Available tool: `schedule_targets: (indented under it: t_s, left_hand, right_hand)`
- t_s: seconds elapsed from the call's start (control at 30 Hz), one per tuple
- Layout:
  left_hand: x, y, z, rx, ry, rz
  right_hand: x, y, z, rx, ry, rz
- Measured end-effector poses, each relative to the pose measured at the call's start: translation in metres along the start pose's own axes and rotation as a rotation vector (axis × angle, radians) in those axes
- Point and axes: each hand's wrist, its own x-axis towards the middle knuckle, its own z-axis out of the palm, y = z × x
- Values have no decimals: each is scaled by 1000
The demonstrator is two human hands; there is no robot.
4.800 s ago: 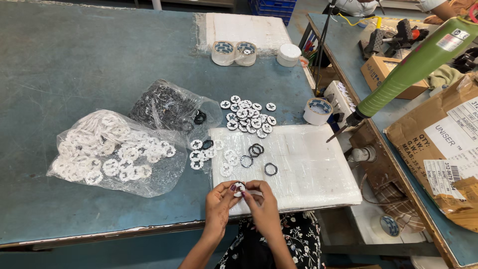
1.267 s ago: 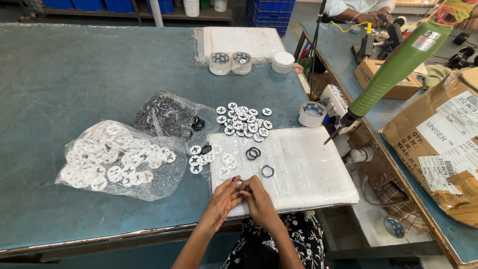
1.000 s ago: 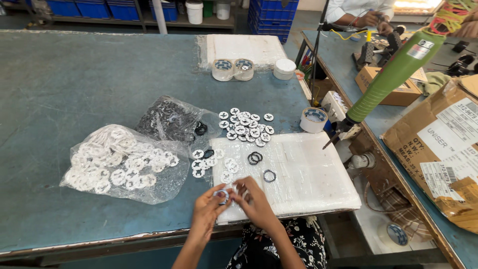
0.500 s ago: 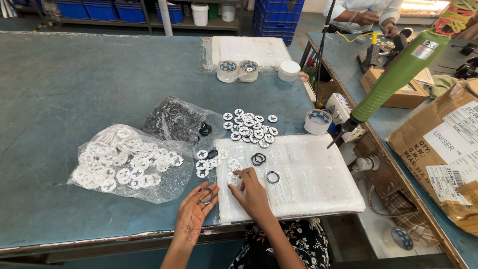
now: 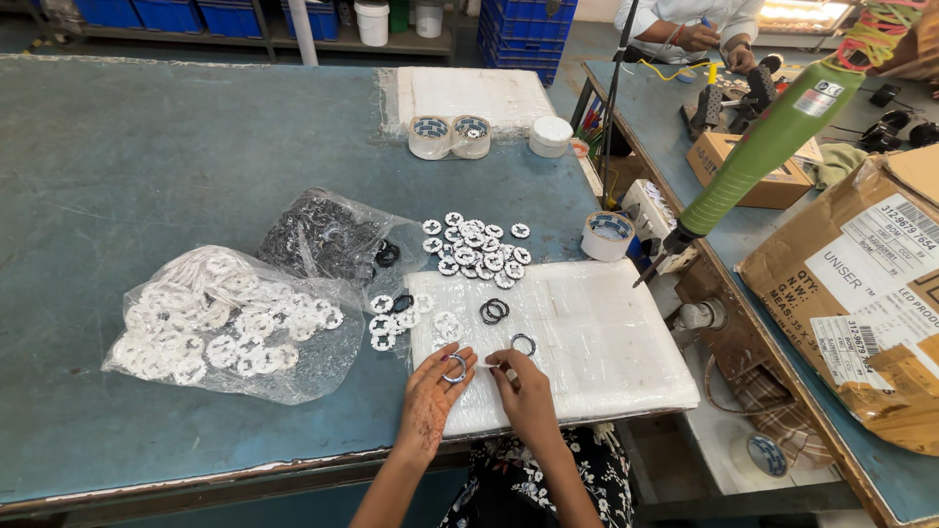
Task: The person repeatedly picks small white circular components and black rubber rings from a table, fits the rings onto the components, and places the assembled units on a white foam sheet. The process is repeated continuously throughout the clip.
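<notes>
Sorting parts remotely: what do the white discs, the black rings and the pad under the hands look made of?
White discs: likely moulded plastic, matte and uniform. Black rings: probably rubber, thin and dull. Pad: seemingly white foam in clear film, glossy and wrinkled.

Two plastic bags, three tape rolls, two hands, one green tool
</notes>
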Motion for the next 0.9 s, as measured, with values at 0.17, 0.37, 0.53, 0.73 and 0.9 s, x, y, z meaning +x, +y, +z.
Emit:
schedule_targets:
  t_s: [0.17, 0.37, 0.53, 0.73, 0.9]
  left_hand:
    - [3, -3, -8, -54, -43, 19]
    - [4, -5, -12, -63, -50, 11]
    - [5, -6, -14, -85, -82, 26]
    - [3, -6, -13, -91, -79, 26]
    - [2, -6, -12, -86, -67, 20]
  right_hand:
    - [-1, -1, -14, 105, -20, -97]
    - [-3, -11, -11, -109, -7, 116]
    - [-1, -20, -3, -280, -37, 20]
    - [7, -13, -38, -82, -349, 42]
    - [13, -14, -38, -161, -364, 22]
